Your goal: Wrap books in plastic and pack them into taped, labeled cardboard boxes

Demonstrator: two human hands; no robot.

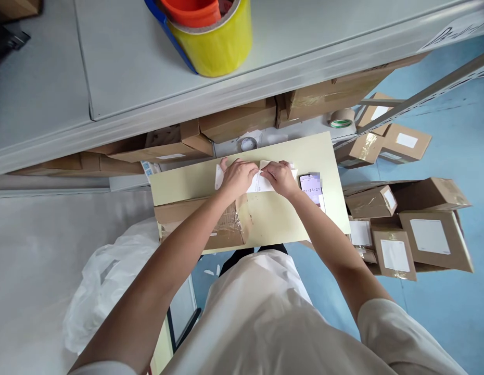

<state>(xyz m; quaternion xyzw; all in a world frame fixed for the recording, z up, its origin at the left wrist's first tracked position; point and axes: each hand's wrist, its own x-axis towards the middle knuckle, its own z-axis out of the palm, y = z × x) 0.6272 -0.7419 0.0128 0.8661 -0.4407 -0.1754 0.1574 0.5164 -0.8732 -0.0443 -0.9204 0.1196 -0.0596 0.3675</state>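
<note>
1. The white paper (262,184) lies on the bench (289,221), between and under the two hands, toward the far edge.
2. The left hand (240,179) and right hand (280,179) are close together, fingertips pinched on the paper.
3. The far bench edge runs just beyond the fingers, leaving a narrow strip of surface there.
4. The phone (310,187) lies just right of the right hand; beyond it, a strip of pale top reaches the right edge.
5. The cardboard box (187,224) takes up the near left corner, below the left forearm.
6. The widest open surface stretches from the paper to the near edge, right of that box, partly under the right forearm.
7. Past the far edge, the tape roll (249,143) sits near cartons (240,122), beneath the grey shelf (148,67).
8. Labelled boxes (394,255) stand off the right edge; a plastic bag (113,276) lies off the left.
</note>
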